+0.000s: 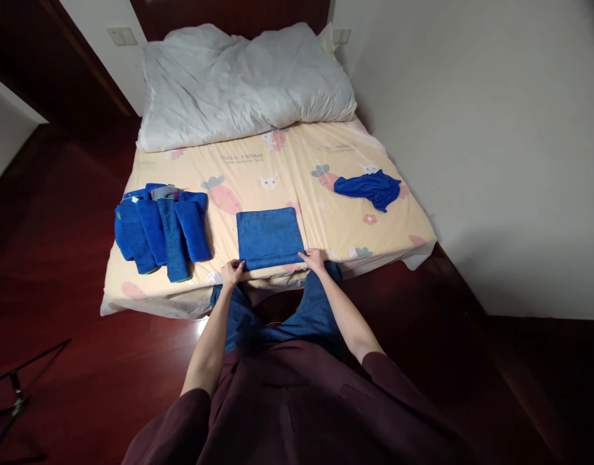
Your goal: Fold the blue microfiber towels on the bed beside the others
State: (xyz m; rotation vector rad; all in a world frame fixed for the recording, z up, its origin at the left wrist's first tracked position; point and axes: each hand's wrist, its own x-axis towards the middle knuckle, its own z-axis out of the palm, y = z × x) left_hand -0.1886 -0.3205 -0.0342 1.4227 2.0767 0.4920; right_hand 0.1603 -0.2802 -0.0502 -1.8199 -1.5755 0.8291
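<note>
A blue towel [268,234] lies flat on the bed in front of me, its near edge turned up in a narrow fold. My left hand [233,272] pinches the near left corner of that fold. At the near right corner, my right hand [313,259] grips the cloth between thumb and fingers. To the left sits a pile of rolled or folded blue towels [167,226], with a bit of grey cloth among them. A crumpled blue cloth [369,187] rests on the right side of the bed.
The bed [282,174] has a cream sheet printed with carrots and rabbits. A bunched white quilt [243,84] lies across its head end. A wall [495,161] stands at the right, and a thin black metal stand [16,394] is on the floor at lower left.
</note>
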